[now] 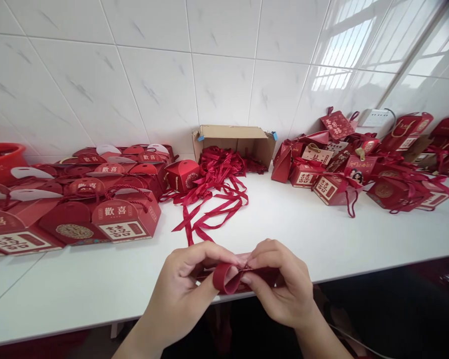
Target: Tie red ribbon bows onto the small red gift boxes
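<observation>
Near the front edge of the white table, my two hands meet with their fingertips pinched together. Between them a wide dark red strap or band [220, 280] curls into a loop, its lighter inner face showing. My left hand [183, 289] grips this loop from the left with thumb and forefinger. My right hand [286, 281] is closed on the right side of the same red piece. Red and pinkish material lies behind and under the fingers; most of it is hidden, so I cannot tell its full shape. A red ribbon [189, 227] trails toward my left hand from the pile behind.
Rows of red gift boxes [127, 227] stand at left beside a red tub [7, 164]. A cardboard box [234, 131] spills red ribbons [222, 167] at the back middle. More red boxes [335, 188] crowd the right, below a white power strip [374, 118]. A tiled wall closes the back.
</observation>
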`<action>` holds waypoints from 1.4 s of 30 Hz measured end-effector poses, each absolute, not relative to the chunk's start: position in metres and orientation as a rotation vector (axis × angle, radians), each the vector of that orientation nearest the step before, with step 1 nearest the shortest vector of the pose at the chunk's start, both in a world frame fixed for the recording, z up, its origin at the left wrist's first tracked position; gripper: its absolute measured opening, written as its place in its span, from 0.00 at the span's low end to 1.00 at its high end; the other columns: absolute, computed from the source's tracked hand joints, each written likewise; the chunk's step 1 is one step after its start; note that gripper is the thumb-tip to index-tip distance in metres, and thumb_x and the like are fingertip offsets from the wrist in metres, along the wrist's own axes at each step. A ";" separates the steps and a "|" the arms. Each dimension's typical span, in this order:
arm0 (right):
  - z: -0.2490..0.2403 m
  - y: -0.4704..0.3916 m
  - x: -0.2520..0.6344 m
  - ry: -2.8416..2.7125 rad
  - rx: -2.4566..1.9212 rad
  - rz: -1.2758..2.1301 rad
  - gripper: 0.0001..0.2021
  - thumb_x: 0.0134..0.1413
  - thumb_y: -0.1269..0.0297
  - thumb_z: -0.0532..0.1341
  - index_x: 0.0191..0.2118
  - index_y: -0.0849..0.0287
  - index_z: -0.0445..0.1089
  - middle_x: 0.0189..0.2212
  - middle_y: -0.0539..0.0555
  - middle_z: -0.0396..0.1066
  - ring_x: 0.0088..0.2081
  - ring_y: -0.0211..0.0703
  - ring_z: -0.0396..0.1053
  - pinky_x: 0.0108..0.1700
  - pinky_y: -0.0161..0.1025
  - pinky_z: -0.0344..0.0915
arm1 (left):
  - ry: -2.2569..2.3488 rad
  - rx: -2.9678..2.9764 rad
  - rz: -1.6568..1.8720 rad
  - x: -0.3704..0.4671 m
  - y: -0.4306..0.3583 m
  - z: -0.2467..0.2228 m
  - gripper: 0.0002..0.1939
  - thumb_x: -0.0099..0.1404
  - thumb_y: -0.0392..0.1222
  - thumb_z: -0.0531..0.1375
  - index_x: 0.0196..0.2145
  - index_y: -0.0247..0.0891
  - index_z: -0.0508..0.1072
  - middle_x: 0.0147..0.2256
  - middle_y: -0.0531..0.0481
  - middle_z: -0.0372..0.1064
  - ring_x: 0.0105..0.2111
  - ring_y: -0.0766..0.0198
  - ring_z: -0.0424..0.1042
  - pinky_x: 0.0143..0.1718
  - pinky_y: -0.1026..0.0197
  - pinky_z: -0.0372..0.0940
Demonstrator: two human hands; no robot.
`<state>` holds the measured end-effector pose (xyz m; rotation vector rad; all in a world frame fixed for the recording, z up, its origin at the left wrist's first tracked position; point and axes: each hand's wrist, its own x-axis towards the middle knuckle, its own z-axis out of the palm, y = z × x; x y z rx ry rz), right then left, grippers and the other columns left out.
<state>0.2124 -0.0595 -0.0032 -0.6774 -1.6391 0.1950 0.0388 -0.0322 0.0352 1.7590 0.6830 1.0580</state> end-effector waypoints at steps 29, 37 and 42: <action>-0.021 -0.059 0.205 -1.505 -0.641 0.323 0.11 0.51 0.81 0.61 0.36 0.58 0.64 0.32 0.54 0.72 0.34 0.42 0.72 0.35 0.41 0.72 | 0.750 2.021 1.213 0.035 -0.037 0.004 0.11 0.62 0.30 0.58 0.41 0.40 0.69 0.36 0.49 0.73 0.36 0.63 0.74 0.37 0.65 0.71; -0.016 -0.064 0.204 -1.435 -0.701 0.562 0.10 0.52 0.79 0.62 0.34 0.57 0.64 0.36 0.54 0.74 0.43 0.46 0.73 0.42 0.44 0.73 | 0.791 2.025 1.288 0.040 -0.035 -0.005 0.15 0.63 0.31 0.57 0.46 0.44 0.66 0.39 0.49 0.73 0.37 0.64 0.75 0.39 0.66 0.71; -0.018 -0.060 0.193 -1.233 -0.634 0.530 0.16 0.52 0.78 0.63 0.39 0.53 0.55 0.30 0.50 0.73 0.38 0.43 0.72 0.40 0.44 0.72 | 0.907 1.895 1.394 0.052 -0.040 -0.001 0.13 0.62 0.34 0.59 0.45 0.42 0.66 0.34 0.51 0.73 0.33 0.64 0.75 0.36 0.67 0.71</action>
